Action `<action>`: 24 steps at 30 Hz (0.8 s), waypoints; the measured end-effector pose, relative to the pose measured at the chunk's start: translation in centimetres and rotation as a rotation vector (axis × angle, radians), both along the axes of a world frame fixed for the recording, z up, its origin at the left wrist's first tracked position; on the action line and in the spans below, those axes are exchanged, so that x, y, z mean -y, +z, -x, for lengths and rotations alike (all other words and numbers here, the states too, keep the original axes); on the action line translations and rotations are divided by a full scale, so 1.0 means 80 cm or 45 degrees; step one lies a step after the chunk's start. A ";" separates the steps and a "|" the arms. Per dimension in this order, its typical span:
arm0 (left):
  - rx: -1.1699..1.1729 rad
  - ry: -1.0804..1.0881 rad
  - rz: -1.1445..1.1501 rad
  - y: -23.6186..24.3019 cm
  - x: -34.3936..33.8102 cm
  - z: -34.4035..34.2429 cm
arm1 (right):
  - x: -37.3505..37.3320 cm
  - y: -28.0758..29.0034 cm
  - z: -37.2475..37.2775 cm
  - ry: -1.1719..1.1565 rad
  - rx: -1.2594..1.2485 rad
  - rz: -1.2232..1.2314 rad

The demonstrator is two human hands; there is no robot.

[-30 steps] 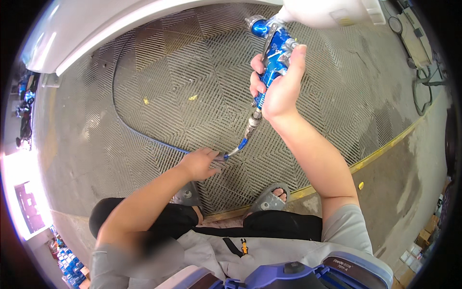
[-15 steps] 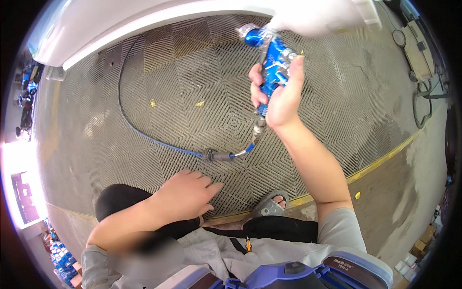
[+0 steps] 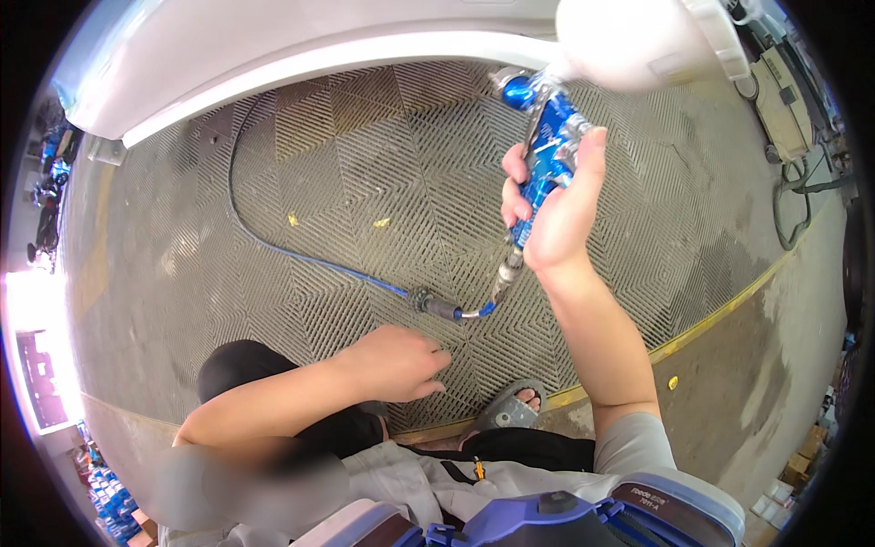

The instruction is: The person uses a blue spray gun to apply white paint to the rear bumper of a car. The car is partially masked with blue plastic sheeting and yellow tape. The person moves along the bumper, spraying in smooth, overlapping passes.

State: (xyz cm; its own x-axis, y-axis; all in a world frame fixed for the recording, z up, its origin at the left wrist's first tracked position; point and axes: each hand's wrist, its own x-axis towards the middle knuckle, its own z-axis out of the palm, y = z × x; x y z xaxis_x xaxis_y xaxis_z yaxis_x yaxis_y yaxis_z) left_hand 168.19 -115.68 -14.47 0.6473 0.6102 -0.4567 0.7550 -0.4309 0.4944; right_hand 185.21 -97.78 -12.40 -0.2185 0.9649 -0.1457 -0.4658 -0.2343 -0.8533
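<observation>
A blue and silver spray gun (image 3: 550,137) is gripped by its handle in my right hand (image 3: 563,214), raised over the floor. A white paint cup (image 3: 643,46) sits on top of the gun, tilted toward the upper right. From the foot of the handle a metal coupling (image 3: 509,268) leads to a dark cylindrical fitting (image 3: 440,307) on the air hose (image 3: 319,263). My left hand (image 3: 396,365) hangs empty above the floor near my knee, its thumb apart and its fingers loosely bent.
A white vehicle panel (image 3: 319,46) curves across the far side. Ribbed grid tiles (image 3: 346,173) cover the floor, edged by a yellow strip (image 3: 720,319). Beige equipment (image 3: 784,105) with a hose stands at far right. My sandaled foot (image 3: 517,404) is below the left hand.
The gun and my right hand have shifted slightly right and down in the picture. The fitting has moved right. My left hand has moved right, its fingers more bent than before.
</observation>
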 end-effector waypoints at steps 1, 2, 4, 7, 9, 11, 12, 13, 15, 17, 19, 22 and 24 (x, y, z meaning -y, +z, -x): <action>-0.010 0.008 -0.001 -0.002 0.000 0.001 | 0.000 0.001 0.003 0.051 -0.039 0.003; -0.006 0.020 -0.005 -0.005 0.001 0.002 | -0.001 0.001 0.005 0.098 -0.055 0.015; -0.064 0.015 -0.023 -0.009 0.003 0.006 | -0.007 0.001 0.007 0.185 -0.101 -0.028; -0.090 0.025 -0.036 -0.012 0.007 0.013 | -0.022 0.001 0.006 0.247 -0.105 -0.032; -0.109 0.032 -0.015 -0.012 0.009 0.014 | -0.028 0.001 0.005 0.219 -0.123 -0.059; -0.143 0.039 0.018 -0.011 0.010 0.015 | -0.035 0.001 0.001 0.197 -0.106 -0.069; -0.146 0.041 0.019 -0.011 0.009 0.014 | -0.037 0.001 -0.001 0.182 -0.106 -0.069; -0.148 0.041 0.018 -0.010 0.009 0.014 | -0.039 0.001 -0.003 0.167 -0.105 -0.069; -0.157 0.039 0.025 -0.010 0.008 0.013 | -0.040 0.002 -0.008 0.114 -0.107 -0.074; -0.177 0.030 0.042 -0.010 0.007 0.012 | -0.041 0.001 -0.015 0.073 -0.114 -0.055; -0.172 0.025 0.034 -0.011 0.007 0.010 | -0.042 0.001 -0.022 0.038 -0.112 -0.047; -0.165 0.012 0.031 -0.011 0.005 0.007 | -0.044 -0.001 -0.034 0.020 -0.109 -0.056; -0.162 0.013 0.047 -0.009 0.003 0.005 | -0.048 -0.002 -0.044 0.010 -0.091 -0.015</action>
